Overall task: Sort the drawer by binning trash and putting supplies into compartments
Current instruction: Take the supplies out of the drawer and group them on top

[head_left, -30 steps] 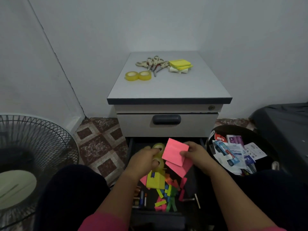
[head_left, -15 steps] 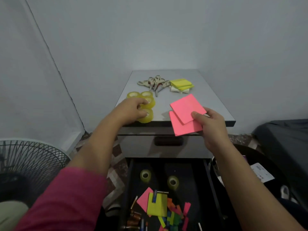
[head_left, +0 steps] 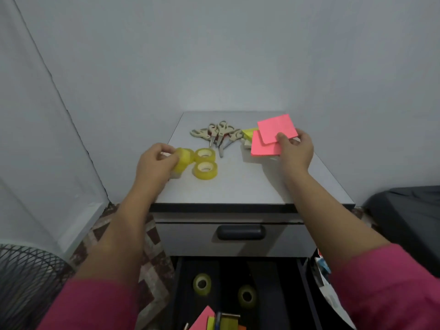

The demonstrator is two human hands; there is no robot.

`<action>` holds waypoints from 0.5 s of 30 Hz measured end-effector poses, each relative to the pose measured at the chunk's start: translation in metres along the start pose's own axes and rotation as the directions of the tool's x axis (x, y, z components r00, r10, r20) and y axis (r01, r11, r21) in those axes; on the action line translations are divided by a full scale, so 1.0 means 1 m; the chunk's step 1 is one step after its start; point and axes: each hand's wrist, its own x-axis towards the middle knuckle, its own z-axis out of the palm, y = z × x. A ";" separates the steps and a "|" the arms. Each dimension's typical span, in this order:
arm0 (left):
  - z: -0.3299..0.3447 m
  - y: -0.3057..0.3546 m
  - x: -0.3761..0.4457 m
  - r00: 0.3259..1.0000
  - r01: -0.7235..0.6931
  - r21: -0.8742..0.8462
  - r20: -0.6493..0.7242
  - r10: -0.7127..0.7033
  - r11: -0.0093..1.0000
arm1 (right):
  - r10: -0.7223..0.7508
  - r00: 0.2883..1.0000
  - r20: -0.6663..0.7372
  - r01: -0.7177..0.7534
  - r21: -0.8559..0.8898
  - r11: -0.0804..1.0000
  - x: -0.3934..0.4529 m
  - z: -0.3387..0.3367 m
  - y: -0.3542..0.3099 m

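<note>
Moved further over cabinet top [head_left: 238, 182]: left hand [head_left: 154, 163] gripping tape roll [head_left: 182, 159] by rigid rim, right hand [head_left: 295, 148] pinching light, floppy pink sticky pads [head_left: 269, 141] at corner.

From my end, the tape rolls [head_left: 205, 170] look like glossy see-through yellowish plastic, kinda shiny on the rims. The pink sticky note pads [head_left: 266, 145] are matt paper. The cabinet top [head_left: 238, 184] reads as smooth grey laminate, low sheen. Scissors [head_left: 220, 135] have dull beige plastic handles and metal blades. My sleeves [head_left: 381, 289] are soft matt magenta cloth.
</note>
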 end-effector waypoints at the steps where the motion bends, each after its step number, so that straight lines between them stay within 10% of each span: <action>1: 0.002 -0.002 0.001 0.997 -0.009 0.048 -0.078 0.012 0.999 | -0.025 1.000 -0.009 0.025 0.002 1.000 0.005 0.007 0.000; 15: 0.012 -0.003 0.000 0.994 -0.041 0.406 -0.072 0.077 0.913 | -0.105 0.993 0.044 0.114 -0.368 0.923 0.043 0.036 0.018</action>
